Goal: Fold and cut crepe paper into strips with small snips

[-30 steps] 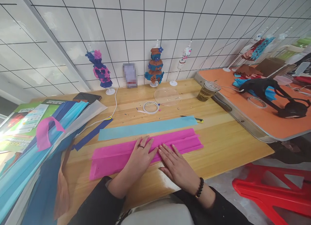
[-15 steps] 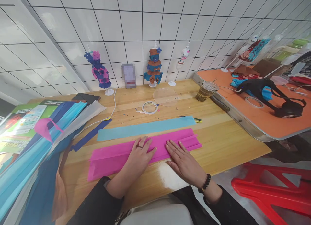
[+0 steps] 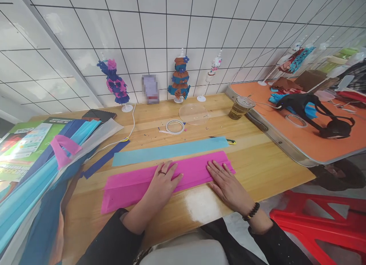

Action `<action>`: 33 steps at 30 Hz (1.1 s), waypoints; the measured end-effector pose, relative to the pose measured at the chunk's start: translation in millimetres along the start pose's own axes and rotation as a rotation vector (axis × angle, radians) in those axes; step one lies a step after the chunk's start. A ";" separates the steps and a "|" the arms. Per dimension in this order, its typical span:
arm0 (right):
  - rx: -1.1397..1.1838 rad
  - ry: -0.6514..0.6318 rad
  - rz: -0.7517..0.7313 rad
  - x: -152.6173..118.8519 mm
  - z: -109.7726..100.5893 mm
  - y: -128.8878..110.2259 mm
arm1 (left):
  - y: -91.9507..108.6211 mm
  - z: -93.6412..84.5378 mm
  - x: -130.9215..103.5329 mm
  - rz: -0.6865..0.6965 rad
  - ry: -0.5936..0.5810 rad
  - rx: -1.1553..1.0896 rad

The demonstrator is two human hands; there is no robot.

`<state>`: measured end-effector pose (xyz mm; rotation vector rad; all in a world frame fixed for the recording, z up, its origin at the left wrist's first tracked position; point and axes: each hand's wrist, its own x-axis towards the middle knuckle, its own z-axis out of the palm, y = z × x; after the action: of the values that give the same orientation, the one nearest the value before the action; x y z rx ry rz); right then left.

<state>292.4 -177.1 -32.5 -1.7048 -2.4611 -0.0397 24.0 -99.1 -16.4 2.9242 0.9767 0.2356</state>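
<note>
A long folded strip of bright pink crepe paper (image 3: 126, 187) lies across the wooden table in front of me. My left hand (image 3: 163, 181) rests on its middle, fingers spread and a ring on one of them. Flat on the right part of the strip lies my right hand (image 3: 224, 181), its fingers stretched out and a dark bead bracelet at the wrist. Just beyond, a light blue paper strip (image 3: 171, 150) runs nearly parallel. A yellow-ended cutter (image 3: 232, 142) lies partly under that strip's right end. Behind it is a roll of white tape (image 3: 175, 127).
Stacked coloured paper (image 3: 37, 196) covers the table's left side. Dressed figures on stands (image 3: 180, 82) and a phone (image 3: 150, 90) line the tiled wall. A lidded drink cup (image 3: 241, 106) stands near the orange table (image 3: 303, 143). A red stool (image 3: 317, 219) is at lower right.
My right hand has slid to the right along the pink paper, toward its end, and the creases there look flatter. My left hand stays in place. A pink scrap on the left pile has shifted.
</note>
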 end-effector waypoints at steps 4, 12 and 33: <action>-0.011 0.011 0.011 -2.8 0.7 10.7 | -0.5 1.1 -0.3 -0.003 0.000 -0.017; -0.058 -0.034 0.034 -4.8 -0.9 25.7 | -1.4 3.5 -1.3 0.007 0.026 0.003; -0.159 -0.043 0.277 -21.0 9.5 85.6 | -1.8 1.1 -0.4 -0.004 -0.010 -0.007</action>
<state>378.6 -165.2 -50.0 -2.1187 -2.2798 -0.1734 22.7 -97.9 -17.7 2.9137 0.9777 0.2239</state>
